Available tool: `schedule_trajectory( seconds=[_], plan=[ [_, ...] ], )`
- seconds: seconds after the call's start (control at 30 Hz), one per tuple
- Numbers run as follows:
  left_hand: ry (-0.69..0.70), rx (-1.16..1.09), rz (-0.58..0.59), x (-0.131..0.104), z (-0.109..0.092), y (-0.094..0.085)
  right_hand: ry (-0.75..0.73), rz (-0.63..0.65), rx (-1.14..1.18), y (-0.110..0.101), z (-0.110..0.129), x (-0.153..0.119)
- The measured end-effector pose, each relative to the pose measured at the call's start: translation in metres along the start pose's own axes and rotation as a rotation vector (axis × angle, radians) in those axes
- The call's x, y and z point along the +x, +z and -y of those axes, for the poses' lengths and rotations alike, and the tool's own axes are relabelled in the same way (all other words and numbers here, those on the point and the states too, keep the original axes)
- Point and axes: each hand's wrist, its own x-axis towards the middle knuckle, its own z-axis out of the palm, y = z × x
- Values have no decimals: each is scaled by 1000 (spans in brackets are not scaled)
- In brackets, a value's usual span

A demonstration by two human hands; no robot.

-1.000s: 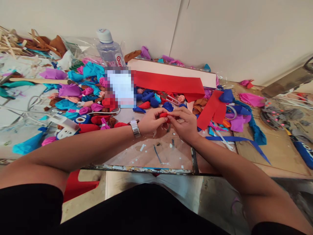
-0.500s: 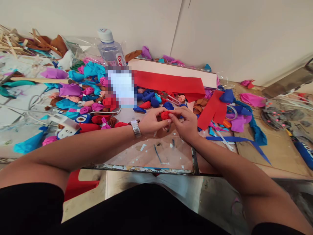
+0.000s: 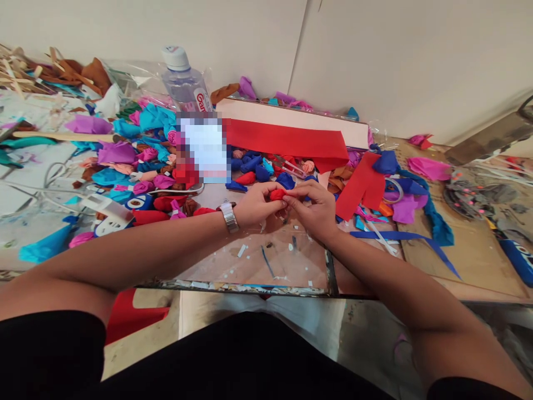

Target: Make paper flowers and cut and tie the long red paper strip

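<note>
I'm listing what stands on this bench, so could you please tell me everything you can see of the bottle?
The bottle looks like clear, bluish plastic, with a ribbed white cap in place and faint marks on its top. A white label shows part of some red lettering. It stands roughly upright, appearing tilted in this view, toward the wall. Pixelation hides its lower part, so its base and what touches it there cannot be told. Neither hand touches it.

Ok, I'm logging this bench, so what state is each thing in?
Red bundle: scrunched, held
Left hand: pinching
Right hand: pinching
Watch: worn, left wrist
Bottle: upright, capped
Screen: lit, contents blurred
Long red strip: laid out
Blue strip: loose, bent
</note>
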Motion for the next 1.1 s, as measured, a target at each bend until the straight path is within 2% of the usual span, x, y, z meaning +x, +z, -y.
schedule_trajectory(
  seconds=[0.13, 0.47, 0.67, 0.83, 1.1],
  plan=[
    [-4, -1, -9, 1, -1, -1, 16, 19, -18, -1, 3, 0],
    [-23, -34, -15, 2, 1, -4, -54, 23, -53, -2, 5, 0],
    [13, 58, -10, -1, 3, -2, 33, 24, -54, -1, 11, 1],
    [26, 42, -1, -1, 3, -1, 64, 21, -28, 0, 12, 1],
    [-15, 9, -1, 1, 0, -3, -32, 6, -21, -1, 0, 0]
  ],
)
